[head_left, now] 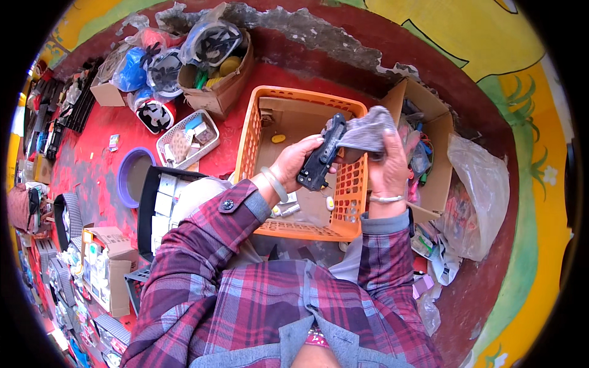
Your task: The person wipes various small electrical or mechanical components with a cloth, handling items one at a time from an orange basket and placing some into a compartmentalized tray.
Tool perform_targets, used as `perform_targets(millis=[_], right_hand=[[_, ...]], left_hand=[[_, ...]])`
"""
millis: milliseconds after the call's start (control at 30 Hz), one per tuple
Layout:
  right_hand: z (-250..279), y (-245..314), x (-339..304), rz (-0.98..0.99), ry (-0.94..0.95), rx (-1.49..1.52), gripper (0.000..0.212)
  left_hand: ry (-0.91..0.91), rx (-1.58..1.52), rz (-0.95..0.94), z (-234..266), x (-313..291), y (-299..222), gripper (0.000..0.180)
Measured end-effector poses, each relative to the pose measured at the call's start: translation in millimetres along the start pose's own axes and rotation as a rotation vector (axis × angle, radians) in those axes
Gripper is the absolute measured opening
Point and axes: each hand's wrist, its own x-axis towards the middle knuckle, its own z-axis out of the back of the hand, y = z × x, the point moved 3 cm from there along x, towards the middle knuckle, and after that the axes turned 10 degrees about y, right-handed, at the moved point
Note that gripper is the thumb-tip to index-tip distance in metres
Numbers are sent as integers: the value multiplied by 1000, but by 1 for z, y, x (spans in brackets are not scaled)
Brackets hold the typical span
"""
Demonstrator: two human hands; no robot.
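My left hand (291,162) grips a long black plastic device (324,153) with jointed-looking parts; its exact kind I cannot make out. In my right hand (389,173) is a crumpled grey cloth (369,130), which meets the upper end of the device. Both hands are raised over an orange plastic basket (300,92) with perforated walls. Flat brown cardboard (304,116) lines the basket. On it lie a small yellow oval item (278,138), a white and yellow piece (330,203) and some small white items (288,207).
An open cardboard box (432,126) of mixed small goods stands right of the basket, beside a clear plastic bag (475,190). To the left are a white tray (205,147), a purple basin (126,178) and a black case of white boxes (147,214). Another full carton (224,98) stands behind.
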Motion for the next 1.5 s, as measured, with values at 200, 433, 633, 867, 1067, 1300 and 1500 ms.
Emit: perform_targets(millis=[200, 433, 633, 867, 1067, 1300, 1500], right_hand=[[-46, -32, -14, 466, 172, -1500, 41], [-66, -23, -28, 305, 526, -1096, 36], [-87, -11, -47, 442, 857, -1253, 31], [-75, -10, -40, 537, 745, -1326, 29], [-11, 9, -7, 376, 178, -988, 38], [-32, -12, -14, 408, 334, -1446, 34], [-48, 0, -22, 175, 377, -998, 32]], left_hand=[[-140, -24, -54, 3, 4, 8, 33], [-53, -169, -156, 6, 3, -7, 33], [-84, -184, 5, 15, 4, -2, 38], [-20, -183, -83, 5, 4, -2, 28], [-52, 83, 136, -1, -2, 13, 33], [-157, -2, 61, 15, 4, 10, 37], [-162, -183, -167, 22, 7, -13, 35]])
